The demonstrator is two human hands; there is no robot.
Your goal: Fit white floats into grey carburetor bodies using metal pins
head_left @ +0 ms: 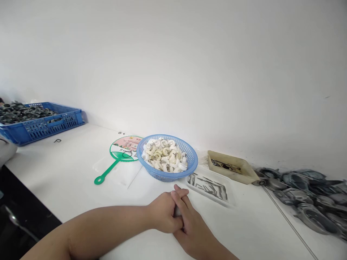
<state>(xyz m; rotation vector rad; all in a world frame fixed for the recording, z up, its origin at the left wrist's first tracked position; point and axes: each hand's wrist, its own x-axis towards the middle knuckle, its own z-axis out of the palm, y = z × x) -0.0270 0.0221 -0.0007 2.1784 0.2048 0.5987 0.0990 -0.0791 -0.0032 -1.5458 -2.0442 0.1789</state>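
Both hands meet over the white table, close in front of the blue basket. My left hand (163,212) is closed, its fingers curled inward against the other hand. My right hand (192,223) wraps its fingers across the left one. A small greyish patch shows between the palms, but I cannot tell what it is. The round blue basket (166,177) holds many white curved plastic pieces (164,153) with small metal bits among them. Right of the hands lies a shallow white tray (227,203) with thin dark metal pins (211,187).
A green-handled fan (108,170) lies left of the basket, partly under its rim. A beige box (245,173) with dark slender items stands behind the tray. Grey metal castings (306,198) are heaped at right. A blue crate (54,124) of dark parts sits far left. A white wall (173,72) rises behind.
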